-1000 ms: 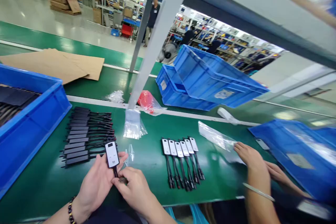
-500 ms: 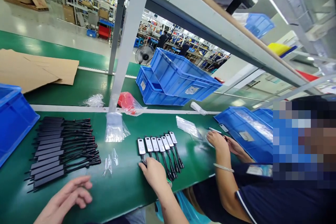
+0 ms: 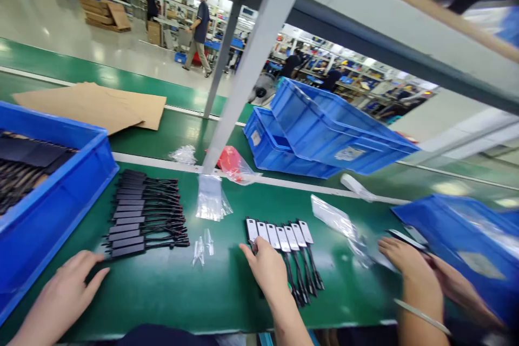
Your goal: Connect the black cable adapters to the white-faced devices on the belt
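Note:
My left hand (image 3: 67, 294) hovers at the lower left with thumb and fingers apart. Its fingertips come close to the end of the nearest black module (image 3: 127, 247); whether they touch, I cannot tell. That module belongs to a row of several flat black modules with short cables pointing right. My right hand (image 3: 267, 267) has thumb and fingers closed round the lower end of the leftmost silver-white cabled device (image 3: 252, 228), which lies in a row of similar devices (image 3: 283, 239). Its cable is hidden under the hand. Between the rows lie small clear plastic sleeves (image 3: 198, 251).
A blue bin (image 3: 81, 173) of black modules stands left. Clear bags (image 3: 211, 197) and a red bag (image 3: 232, 162) lie by the post (image 3: 247, 75). Blue crates (image 3: 324, 135) sit behind. At right, a co-worker's hands (image 3: 405, 259) hold a device beside another blue bin (image 3: 466, 243).
The view has swung left, showing more of the left bin. My left hand has moved left to the end of the black row and spread out. My right hand stays at the same device.

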Motion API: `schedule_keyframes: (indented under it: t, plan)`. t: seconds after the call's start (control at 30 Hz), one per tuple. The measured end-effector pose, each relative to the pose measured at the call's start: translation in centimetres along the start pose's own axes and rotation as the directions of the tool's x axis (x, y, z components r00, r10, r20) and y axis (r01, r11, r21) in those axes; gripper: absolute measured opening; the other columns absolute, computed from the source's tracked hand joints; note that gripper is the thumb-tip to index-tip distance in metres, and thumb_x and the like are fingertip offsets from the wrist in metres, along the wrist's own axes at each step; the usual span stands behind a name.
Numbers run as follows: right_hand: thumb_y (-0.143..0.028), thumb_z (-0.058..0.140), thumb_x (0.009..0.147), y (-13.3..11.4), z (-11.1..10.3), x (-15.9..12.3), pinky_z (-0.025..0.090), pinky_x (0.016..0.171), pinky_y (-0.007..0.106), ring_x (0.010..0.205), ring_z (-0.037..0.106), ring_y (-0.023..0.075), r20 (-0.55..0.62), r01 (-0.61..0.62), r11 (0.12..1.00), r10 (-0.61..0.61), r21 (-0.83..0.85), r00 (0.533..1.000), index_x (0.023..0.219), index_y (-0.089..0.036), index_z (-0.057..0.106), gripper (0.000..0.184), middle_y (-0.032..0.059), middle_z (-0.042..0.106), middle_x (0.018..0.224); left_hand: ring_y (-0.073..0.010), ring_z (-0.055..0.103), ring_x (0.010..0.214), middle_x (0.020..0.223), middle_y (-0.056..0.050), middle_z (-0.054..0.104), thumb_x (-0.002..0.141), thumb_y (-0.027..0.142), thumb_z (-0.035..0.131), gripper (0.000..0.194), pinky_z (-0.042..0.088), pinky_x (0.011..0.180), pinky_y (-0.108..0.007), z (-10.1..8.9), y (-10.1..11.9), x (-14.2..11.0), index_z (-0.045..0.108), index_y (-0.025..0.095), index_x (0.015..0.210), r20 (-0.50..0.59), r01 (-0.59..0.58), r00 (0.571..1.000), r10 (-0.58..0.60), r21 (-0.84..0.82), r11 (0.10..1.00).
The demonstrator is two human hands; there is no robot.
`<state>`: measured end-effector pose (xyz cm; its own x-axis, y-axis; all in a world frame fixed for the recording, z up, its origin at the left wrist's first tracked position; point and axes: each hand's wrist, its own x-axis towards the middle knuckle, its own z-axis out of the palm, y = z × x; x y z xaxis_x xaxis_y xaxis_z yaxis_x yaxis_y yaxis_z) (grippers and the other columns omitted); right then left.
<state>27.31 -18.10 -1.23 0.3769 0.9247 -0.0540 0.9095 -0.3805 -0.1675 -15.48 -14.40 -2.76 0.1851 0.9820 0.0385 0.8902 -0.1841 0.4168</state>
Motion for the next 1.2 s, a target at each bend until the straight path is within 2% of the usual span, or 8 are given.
schedule_keyframes:
  t: [0.1, 0.23, 0.47, 0.63, 0.8, 0.97, 1.13, 1.2]
  plan:
    - [-0.037, 0.042, 0.086, -3.9, -0.5, -0.7, 0.032, 0.061, 0.026, 0.067, 0.050, 0.0143, -0.077, 0.261, 0.938, -0.250, 0.227, 0.965, 0.075, -0.017, 0.051, 0.025, 0.0027, 0.053, 0.074, -0.0154, 0.052, 0.084, 0.092, -0.004, 0.053, 0.083, 0.044, 0.042, 0.030, 0.039, 0.075, -0.028, -0.3, 1.6, -0.1, 0.058, 0.020, 0.093, 0.049, -0.061, 0.997, 0.057, 0.077, 0.995]
    - [-0.018, 0.043, 0.081, -11.1, -0.5, -2.0, 0.033, 0.060, 0.023, 0.071, 0.051, 0.0117, -0.099, 0.587, 0.728, -0.595, 0.354, 0.797, 0.091, -0.023, 0.056, 0.018, 0.0009, 0.052, 0.085, -0.0124, 0.049, 0.082, 0.087, -0.004, 0.053, 0.086, 0.033, 0.039, 0.024, 0.037, 0.075, -0.024, -1.6, 3.0, -0.8, 0.058, 0.018, 0.083, 0.048, -0.179, 0.983, 0.179, -0.006, 0.984]
    - [-0.023, 0.044, 0.080, -17.0, -0.1, -3.4, 0.027, 0.054, 0.025, 0.064, 0.048, 0.0121, 0.160, 0.780, 0.543, -0.839, 0.312, 0.520, 0.083, -0.020, 0.056, 0.012, 0.0008, 0.054, 0.082, -0.0098, 0.045, 0.075, 0.081, -0.004, 0.047, 0.088, 0.025, 0.036, 0.017, 0.037, 0.070, -0.023, -5.7, 6.4, -1.4, 0.045, 0.015, 0.079, 0.057, -0.107, 0.989, 0.133, -0.336, 0.936]
    - [-0.024, 0.046, 0.082, -16.2, -1.8, -4.5, 0.029, 0.058, 0.020, 0.061, 0.043, 0.0081, 0.169, 0.457, 0.501, -0.788, 0.735, 0.592, 0.067, -0.014, 0.053, 0.020, 0.0000, 0.049, 0.065, -0.0104, 0.052, 0.070, 0.085, -0.002, 0.049, 0.085, 0.040, 0.040, 0.034, 0.045, 0.061, -0.022, -5.6, 9.3, 0.7, 0.034, 0.021, 0.112, 0.134, 0.203, 0.979, -0.155, -0.740, 0.641]
    - [-0.030, 0.047, 0.083, -15.0, -1.8, -5.2, 0.031, 0.058, 0.020, 0.063, 0.043, 0.0088, 0.223, 0.232, 0.488, -0.706, 0.842, 0.672, 0.071, -0.012, 0.058, 0.024, 0.0019, 0.051, 0.067, -0.0107, 0.049, 0.057, 0.070, -0.002, 0.052, 0.085, 0.044, 0.039, 0.049, 0.043, 0.053, -0.022, -3.8, 12.2, 2.3, 0.031, 0.015, 0.123, 0.252, 0.264, 0.963, -0.090, -0.835, 0.483]
    - [-0.026, 0.049, 0.081, -14.2, -0.5, -5.5, 0.031, 0.056, 0.019, 0.059, 0.043, 0.0080, 0.104, 0.363, 0.529, -0.661, 0.767, 0.743, 0.066, -0.013, 0.054, 0.021, 0.0009, 0.049, 0.063, -0.0119, 0.051, 0.066, 0.078, -0.003, 0.052, 0.084, 0.048, 0.039, 0.058, 0.045, 0.064, -0.025, -2.2, 13.7, 2.1, 0.023, 0.024, 0.134, 0.279, 0.310, 0.951, -0.135, -0.848, 0.430]
    - [-0.028, 0.058, 0.076, -13.5, -1.5, -6.2, 0.029, 0.053, 0.021, 0.057, 0.046, 0.0089, -0.142, 0.631, 0.520, -0.697, 0.576, 0.703, 0.066, -0.014, 0.050, 0.019, -0.0002, 0.051, 0.064, -0.0117, 0.049, 0.066, 0.084, -0.006, 0.050, 0.084, 0.055, 0.031, 0.056, 0.042, 0.062, -0.027, -0.5, 15.3, 1.5, 0.031, 0.016, 0.125, 0.547, 0.542, 0.837, 0.024, -0.821, -0.181]
    - [-0.033, 0.058, 0.077, -13.0, -2.6, -5.8, 0.032, 0.056, 0.021, 0.061, 0.049, 0.0094, -0.113, 0.584, 0.542, -0.667, 0.604, 0.737, 0.078, -0.016, 0.053, 0.018, -0.0002, 0.054, 0.069, -0.0079, 0.041, 0.055, 0.078, -0.004, 0.047, 0.084, 0.054, 0.031, 0.051, 0.034, 0.050, -0.022, 0.1, 15.7, 1.3, 0.038, 0.015, 0.116, 0.590, 0.575, 0.807, 0.041, -0.767, -0.283]
